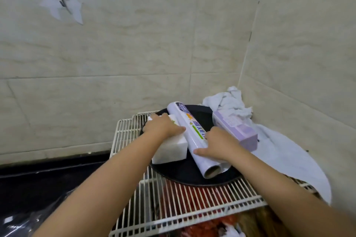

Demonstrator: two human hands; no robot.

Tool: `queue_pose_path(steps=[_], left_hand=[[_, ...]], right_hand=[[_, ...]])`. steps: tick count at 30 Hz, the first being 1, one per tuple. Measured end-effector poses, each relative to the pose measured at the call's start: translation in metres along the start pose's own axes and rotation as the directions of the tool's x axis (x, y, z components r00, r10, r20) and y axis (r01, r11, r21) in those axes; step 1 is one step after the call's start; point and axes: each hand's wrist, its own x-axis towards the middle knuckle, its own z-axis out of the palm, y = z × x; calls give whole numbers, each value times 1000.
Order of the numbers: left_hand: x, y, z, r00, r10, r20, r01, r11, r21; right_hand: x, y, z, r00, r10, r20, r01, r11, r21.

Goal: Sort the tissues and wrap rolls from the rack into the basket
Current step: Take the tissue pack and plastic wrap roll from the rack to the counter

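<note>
Nearest, two bare forearms reaching in from the bottom edge, up over a white wire rack (202,204) set in a tiled corner. Under the rack's near bars, red and brown things, blurred, not to be told apart. Left of the rack, a dark counter (38,183) with glossy plastic lying on it.

Farther in, on the rack, a round black tray (192,176). On the tray, side by side: at left a white tissue pack (171,150); in the middle a wrap roll (192,136) lying lengthwise, cardboard core end toward the near side, printed label on top; at right a lilac tissue box (238,131), touching the roll or just beside it, hard to say which.

Left hand (163,127) flat on top of the white tissue pack, fingers spread and stretched toward its far end, thumb against the roll's side; whether closed around the pack, cannot tell. Right hand (217,145) laid over the roll's near half, fingers curled over its top and thumb along its near side, a loose hold on the roll.

Farthest, a crumpled white cloth (231,102) heaped in the corner, spilling along the rack's right side. High on the left wall, a small hook (61,2) on a clear patch.
</note>
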Motion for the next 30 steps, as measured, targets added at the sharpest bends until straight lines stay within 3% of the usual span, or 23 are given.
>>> queue_pose_path(steps=[6, 10, 13, 16, 22, 30], left_hand=[[12, 12, 3, 988, -147, 50, 150, 986, -68], [18, 13, -11, 993, -84, 85, 98, 980, -171], [10, 17, -10, 1000, 14, 10, -15, 998, 54], [6, 5, -6, 992, 59, -110, -26, 960, 278], [5, -19, -14, 999, -10, -47, 18, 982, 186], [16, -34, -19, 1000, 18, 2, -18, 996, 92]], right_hand=[[-2, -6, 4, 998, 43, -43, -43, 999, -2], [-4, -2, -1, 998, 54, -41, -52, 997, 48], [-6, 1, -1, 996, 35, -85, -41, 997, -63], [-5, 1, 3, 995, 4, -103, -22, 985, -170], [-2, -27, 10, 983, 110, -146, -131, 982, -138], [26, -46, 17, 939, 328, -100, -343, 917, -203]])
